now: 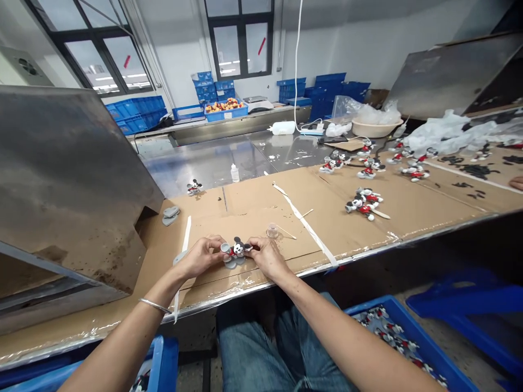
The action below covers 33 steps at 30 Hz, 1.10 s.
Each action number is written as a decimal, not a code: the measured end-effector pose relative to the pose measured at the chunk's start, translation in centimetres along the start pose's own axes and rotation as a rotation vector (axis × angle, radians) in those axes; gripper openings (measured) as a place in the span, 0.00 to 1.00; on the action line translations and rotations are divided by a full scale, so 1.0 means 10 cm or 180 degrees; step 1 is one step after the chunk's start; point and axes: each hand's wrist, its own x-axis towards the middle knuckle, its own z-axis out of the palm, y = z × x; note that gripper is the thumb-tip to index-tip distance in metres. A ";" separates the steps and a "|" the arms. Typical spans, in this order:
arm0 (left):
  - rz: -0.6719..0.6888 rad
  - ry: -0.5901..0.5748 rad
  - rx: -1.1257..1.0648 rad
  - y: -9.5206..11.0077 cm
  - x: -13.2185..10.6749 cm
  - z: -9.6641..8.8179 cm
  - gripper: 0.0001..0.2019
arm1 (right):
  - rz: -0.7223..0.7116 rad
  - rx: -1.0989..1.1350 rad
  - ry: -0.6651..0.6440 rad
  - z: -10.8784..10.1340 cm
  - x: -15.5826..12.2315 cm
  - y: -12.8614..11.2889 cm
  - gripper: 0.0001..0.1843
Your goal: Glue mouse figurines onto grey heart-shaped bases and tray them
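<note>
A small mouse figurine (pixel 238 248), black, white and red, stands on a grey base (pixel 235 263) near the table's front edge. From the left, my left hand (pixel 202 256) pinches the figurine at its grey round part. On the other side my right hand (pixel 267 257) has its fingers closed on the figurine's dark outstretched part. A small clear cup (pixel 272 230) sits just beyond my right hand, with a cotton swab (pixel 287 233) leaning out of it. Several grey flat bases (pixel 170 213) lie stacked to the left. Another mouse figurine (pixel 195 187) stands farther back.
Cardboard (pixel 245 215) covers the worktable. A metal box (pixel 77 179) stands close on the left. Several figurines (pixel 363 202) lie to the right, and a dropper bottle (pixel 234 173) stands behind. Blue crates (pixel 408 332) of figurines sit below the table. At the far right a co-worker's hand (pixel 517 183) shows.
</note>
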 end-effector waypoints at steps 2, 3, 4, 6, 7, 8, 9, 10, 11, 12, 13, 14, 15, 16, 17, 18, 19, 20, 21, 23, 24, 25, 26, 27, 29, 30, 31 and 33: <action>0.0040 0.0056 0.0042 -0.03 0.00 0.01 0.08 | 0.0027 -0.0033 -0.0012 0.00 0.00 0.00 0.07; 0.0060 0.0081 0.0067 -0.05 0.00 0.01 0.08 | 0.0041 -0.0040 -0.0014 -0.01 0.00 0.00 0.07; 0.0079 0.0104 0.0094 -0.06 0.00 0.02 0.08 | 0.0052 -0.0043 -0.0018 -0.01 0.00 -0.01 0.06; 0.0116 0.0148 0.0152 -0.07 -0.01 0.04 0.09 | 0.0068 -0.0051 -0.0022 -0.01 0.00 -0.01 0.07; 0.0131 0.0168 0.0180 -0.07 -0.02 0.04 0.09 | 0.0079 -0.0061 -0.0016 -0.01 0.00 -0.02 0.07; 0.0141 0.0185 0.0208 -0.07 -0.03 0.05 0.10 | 0.0100 -0.0073 -0.0009 -0.01 0.00 -0.02 0.08; 0.0149 0.0200 0.0238 -0.07 -0.04 0.06 0.10 | 0.0125 -0.0082 -0.0008 -0.01 0.01 -0.02 0.08; 0.0156 0.0209 0.0273 -0.07 -0.04 0.06 0.10 | 0.0157 -0.0087 -0.0006 -0.01 0.01 -0.02 0.07; 0.0162 0.0214 0.0313 -0.07 -0.05 0.07 0.11 | 0.0192 -0.0086 -0.0007 0.00 0.01 -0.02 0.07; 0.0168 0.0219 0.0359 -0.07 -0.06 0.07 0.11 | 0.0219 -0.0079 -0.0015 0.00 0.01 -0.02 0.06; 0.0173 0.0227 0.0409 -0.07 -0.07 0.08 0.11 | 0.0231 -0.0070 -0.0021 0.00 0.01 -0.02 0.06; 0.0176 0.0237 0.0459 -0.08 -0.07 0.08 0.10 | 0.0235 -0.0065 -0.0023 0.00 0.01 -0.02 0.07; 0.0178 0.0249 0.0509 -0.09 -0.08 0.08 0.10 | 0.0241 -0.0065 -0.0025 0.00 0.02 -0.03 0.07; 0.0178 0.0259 0.0557 -0.09 -0.08 0.08 0.09 | 0.0248 -0.0068 -0.0028 0.00 0.02 -0.03 0.07; 0.0179 0.0265 0.0598 -0.10 -0.09 0.08 0.08 | 0.0259 -0.0074 -0.0033 0.00 0.02 -0.04 0.07; 0.0180 0.0264 0.0633 -0.10 -0.09 0.07 0.08 | 0.0273 -0.0082 -0.0035 -0.01 0.02 -0.04 0.06; 0.0180 0.0260 0.0660 -0.11 -0.09 0.07 0.08 | 0.0288 -0.0089 -0.0039 -0.01 0.02 -0.05 0.06; 0.0178 0.0252 0.0680 -0.11 -0.09 0.07 0.09 | 0.0303 -0.0095 -0.0042 -0.01 0.02 -0.05 0.06; 0.0175 0.0242 0.0692 -0.11 -0.09 0.06 0.09 | 0.0316 -0.0101 -0.0037 -0.01 0.02 -0.05 0.06; 0.0171 0.0215 0.0692 -0.11 -0.08 0.06 0.09 | 0.0342 -0.0113 -0.0018 -0.01 0.02 -0.05 0.06; 0.0168 0.0208 0.0685 -0.11 -0.08 0.05 0.09 | 0.0355 -0.0112 -0.0009 -0.02 0.02 -0.05 0.06; 0.0165 0.0206 0.0676 -0.11 -0.07 0.05 0.09 | 0.0366 -0.0112 -0.0005 -0.02 0.02 -0.05 0.06; 0.0160 0.0213 0.0665 -0.11 -0.07 0.06 0.09 | 0.0376 -0.0116 -0.0009 -0.02 0.02 -0.05 0.05; 0.0151 0.0230 0.0655 -0.11 -0.07 0.06 0.09 | 0.0384 -0.0129 -0.0017 -0.03 0.02 -0.05 0.05; 0.0129 0.0284 0.0634 -0.11 -0.08 0.07 0.09 | 0.0395 -0.0185 -0.0040 -0.03 0.01 -0.06 0.05; 0.0119 0.0320 0.0619 -0.11 -0.09 0.08 0.09 | 0.0397 -0.0214 -0.0046 -0.03 0.01 -0.07 0.05; 0.0112 0.0361 0.0601 -0.11 -0.09 0.08 0.09 | 0.0392 -0.0235 -0.0044 -0.03 0.01 -0.07 0.06; 0.0095 0.0441 0.0565 -0.12 -0.11 0.09 0.09 | 0.0381 -0.0236 -0.0039 -0.04 0.01 -0.09 0.06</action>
